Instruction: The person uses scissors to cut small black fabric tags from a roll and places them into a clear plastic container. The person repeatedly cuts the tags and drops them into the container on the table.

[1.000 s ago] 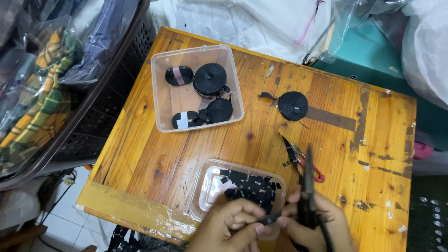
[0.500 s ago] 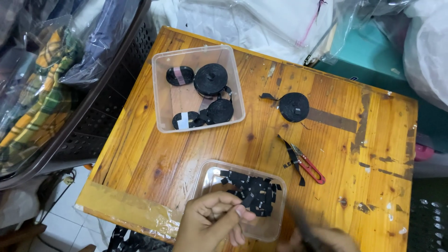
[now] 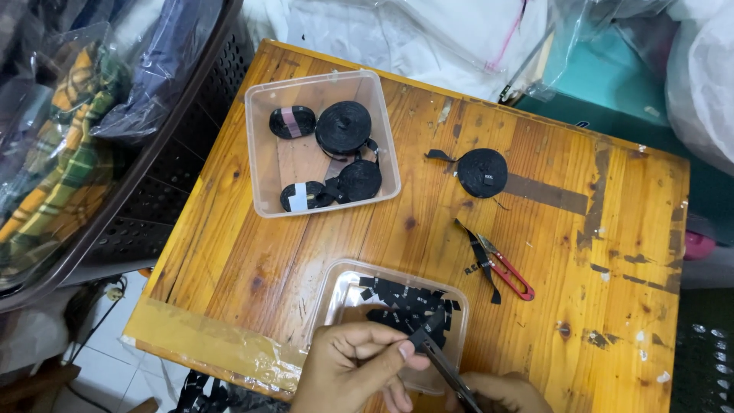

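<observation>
Left hand (image 3: 355,367): fingers (image 3: 390,353) pinched together on the upper end of a thin dark strip (image 3: 443,365), at the near rim of the small clear tray (image 3: 336,294). The strip runs down and right from the pinch to the right hand (image 3: 501,391). Right hand is mostly cut off by the bottom edge of the view; its fingers look curled around the strip's lower end, but the grip itself cannot be made out for certain.

Small tray sits at the near edge of the wooden surface (image 3: 252,260) and holds a heap of short black cut pieces (image 3: 409,306) with small white marks.

Relative to the small tray:
- Just to the right and slightly beyond: red-handled snips (image 3: 508,271), with a loose black strip length (image 3: 478,256) lying across them.
- Beyond, toward the far left: larger clear box (image 3: 260,153) holding several black rolls (image 3: 344,126).
- Beyond, to the right of that box: a single black roll (image 3: 482,172) lying flat on the bare wood, its tail end loose.
- Far left, off the surface: dark plastic basket (image 3: 164,176) with bagged cloth.
- Along the near edge to the left: a band of clear tape (image 3: 206,336) stuck to the wood.
</observation>
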